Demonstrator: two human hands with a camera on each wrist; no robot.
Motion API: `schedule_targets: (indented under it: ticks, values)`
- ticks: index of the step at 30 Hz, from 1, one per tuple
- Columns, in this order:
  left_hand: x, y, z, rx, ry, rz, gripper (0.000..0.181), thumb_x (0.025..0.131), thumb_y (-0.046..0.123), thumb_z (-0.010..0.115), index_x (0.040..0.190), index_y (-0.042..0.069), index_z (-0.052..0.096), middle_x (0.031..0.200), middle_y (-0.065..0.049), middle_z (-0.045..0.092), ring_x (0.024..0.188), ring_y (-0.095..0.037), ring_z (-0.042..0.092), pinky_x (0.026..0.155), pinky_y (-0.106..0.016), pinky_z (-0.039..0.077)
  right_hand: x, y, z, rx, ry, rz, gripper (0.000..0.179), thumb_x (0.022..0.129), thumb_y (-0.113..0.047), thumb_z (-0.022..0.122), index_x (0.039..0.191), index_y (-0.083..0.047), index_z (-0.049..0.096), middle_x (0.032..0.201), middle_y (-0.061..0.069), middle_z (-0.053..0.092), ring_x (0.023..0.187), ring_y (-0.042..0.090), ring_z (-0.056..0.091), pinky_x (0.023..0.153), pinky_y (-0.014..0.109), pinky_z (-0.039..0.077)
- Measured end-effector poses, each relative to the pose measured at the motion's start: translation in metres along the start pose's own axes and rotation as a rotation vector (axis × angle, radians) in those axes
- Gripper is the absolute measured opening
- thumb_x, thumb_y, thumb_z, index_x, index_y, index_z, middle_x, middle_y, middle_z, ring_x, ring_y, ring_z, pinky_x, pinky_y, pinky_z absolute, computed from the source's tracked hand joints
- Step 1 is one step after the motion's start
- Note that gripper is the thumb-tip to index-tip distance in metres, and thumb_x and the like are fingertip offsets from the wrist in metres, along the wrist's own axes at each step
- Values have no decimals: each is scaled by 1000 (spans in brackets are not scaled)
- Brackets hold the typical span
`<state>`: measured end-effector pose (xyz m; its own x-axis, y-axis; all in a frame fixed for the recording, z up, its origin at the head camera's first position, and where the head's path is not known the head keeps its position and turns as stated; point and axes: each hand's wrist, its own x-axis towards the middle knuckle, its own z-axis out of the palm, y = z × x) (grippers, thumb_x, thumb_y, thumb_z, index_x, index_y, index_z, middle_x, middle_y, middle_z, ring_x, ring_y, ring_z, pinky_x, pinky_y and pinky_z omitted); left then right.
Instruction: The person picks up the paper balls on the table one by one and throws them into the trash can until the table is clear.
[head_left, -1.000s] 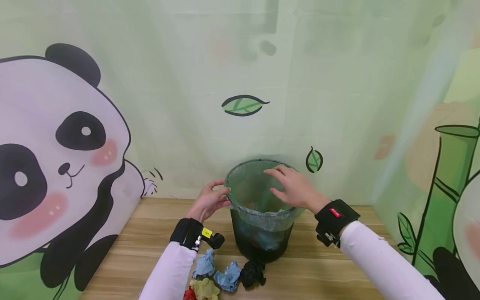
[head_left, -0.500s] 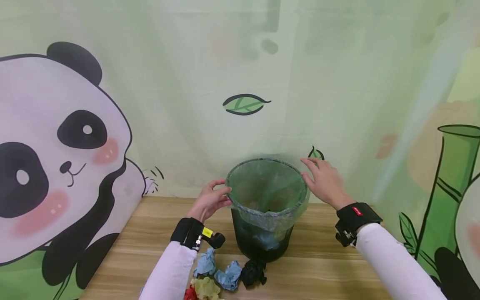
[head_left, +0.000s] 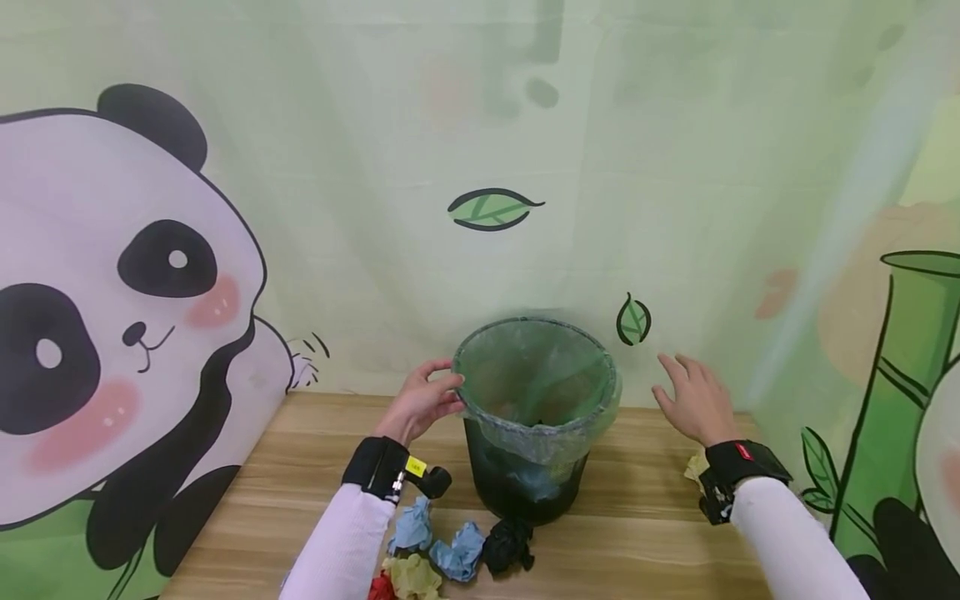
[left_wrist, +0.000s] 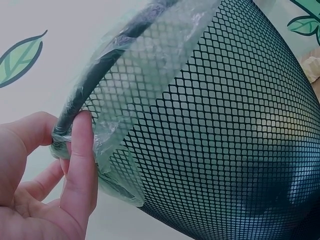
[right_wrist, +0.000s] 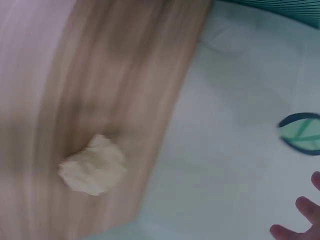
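Observation:
A black mesh wastebasket stands on the table, lined with a thin greenish plastic bag folded over its rim. My left hand pinches the rim at its left side; in the left wrist view the thumb and fingers close round the bag-covered edge. Blue and yellowish shapes show dimly through the mesh. To the right of the basket, my right hand is held over the table with fingers spread, holding nothing. A crumpled pale yellow paper ball lies below it, partly hidden by the wrist in the head view.
In front of the basket lie crumpled papers: two blue balls, a black one, a yellow one and a red one. Behind the wooden table hangs a green backdrop printed with pandas and leaves.
My right hand has moved from over the wastebasket's opening out to the right, revealing the yellow paper ball there. My left hand stays on the rim.

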<state>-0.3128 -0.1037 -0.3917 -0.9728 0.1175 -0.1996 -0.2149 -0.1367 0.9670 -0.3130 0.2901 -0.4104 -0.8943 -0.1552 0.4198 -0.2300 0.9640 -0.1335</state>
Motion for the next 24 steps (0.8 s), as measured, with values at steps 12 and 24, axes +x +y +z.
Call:
schedule_targets:
  ticks: [12, 24]
  values:
    - [-2, 0, -1, -8, -4, 13, 41, 82, 11, 58, 119, 11, 42, 84, -15, 57, 62, -15, 57, 60, -26, 51, -47, 30, 40, 12, -127, 100, 59, 82, -33, 53, 128, 0, 37, 127, 31, 32, 113, 49, 29, 85, 62, 29]
    - [-4, -1, -2, -6, -15, 11, 40, 82, 12, 58, 119, 12, 43, 81, -12, 58, 63, -16, 58, 62, -27, 52, -72, 56, 58, 83, -213, 196, 63, 83, -35, 51, 131, -2, 30, 129, 31, 26, 115, 49, 23, 83, 66, 26]
